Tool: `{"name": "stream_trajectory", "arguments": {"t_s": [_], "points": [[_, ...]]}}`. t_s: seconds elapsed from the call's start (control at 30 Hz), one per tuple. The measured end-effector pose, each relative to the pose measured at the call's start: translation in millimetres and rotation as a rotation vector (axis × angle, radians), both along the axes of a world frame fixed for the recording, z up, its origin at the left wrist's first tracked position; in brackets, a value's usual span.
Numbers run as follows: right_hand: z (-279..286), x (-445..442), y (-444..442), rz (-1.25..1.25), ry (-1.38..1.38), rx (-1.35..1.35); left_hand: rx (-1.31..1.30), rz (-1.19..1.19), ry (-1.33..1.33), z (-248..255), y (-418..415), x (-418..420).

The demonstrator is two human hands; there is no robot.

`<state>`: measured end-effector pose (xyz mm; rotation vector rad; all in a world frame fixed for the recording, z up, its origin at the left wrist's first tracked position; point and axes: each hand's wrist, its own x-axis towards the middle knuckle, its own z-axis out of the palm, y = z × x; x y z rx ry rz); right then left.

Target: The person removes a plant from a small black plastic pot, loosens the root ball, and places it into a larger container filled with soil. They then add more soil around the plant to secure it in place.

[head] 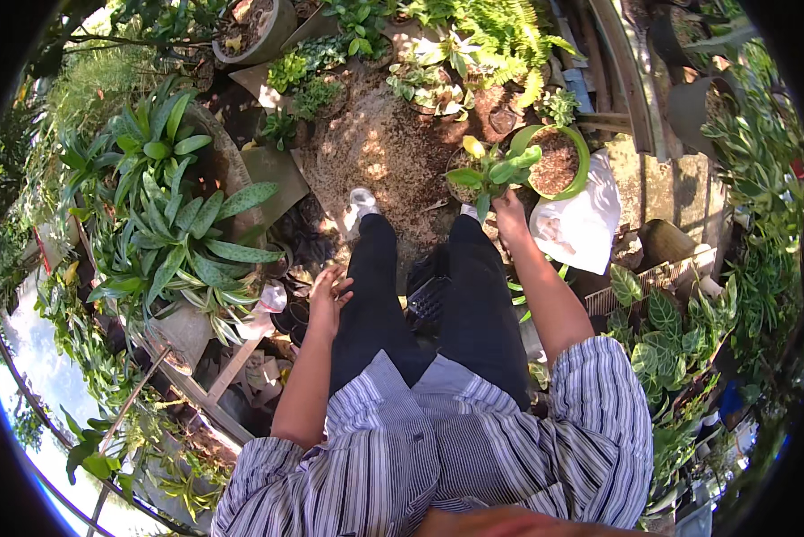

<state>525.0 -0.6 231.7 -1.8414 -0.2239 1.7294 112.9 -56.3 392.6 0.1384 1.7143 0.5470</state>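
Note:
My right hand is at a small leafy plant with broad green leaves and one yellow leaf, in front of my right foot. Whether its fingers grip the plant or its pot is hard to tell. Just beyond stands a round green pot filled with brown, crumbly material, beside a white plastic sack. My left hand hangs beside my left thigh, its fingers apart and slightly curled, holding nothing. Dark nursery pots lie to its left.
Spotted long-leaved plants crowd the left side. Potted ferns and small potted plants line the far edge of the sandy ground. A black plastic crate sits between my legs. Wooden boards stand at the upper right.

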Motion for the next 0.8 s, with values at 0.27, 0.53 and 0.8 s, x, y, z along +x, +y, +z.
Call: {"name": "stream_trajectory", "arguments": {"t_s": [0.27, 0.53, 0.8], "points": [[-146.4, -29.1, 195.7, -0.065, 0.279, 0.263, -0.079, 0.100, -0.204, -204.6, 29.9, 84.9], [-249.6, -142.6, 389.4, -0.221, 0.335, 0.489, -0.046, -0.446, -0.214, -269.4, 58.7, 109.6], [-286.6, -204.6, 452.4, -0.435, 0.127, 0.432, 0.028, -0.545, -0.088, -269.6, 73.2, 105.4]]}}
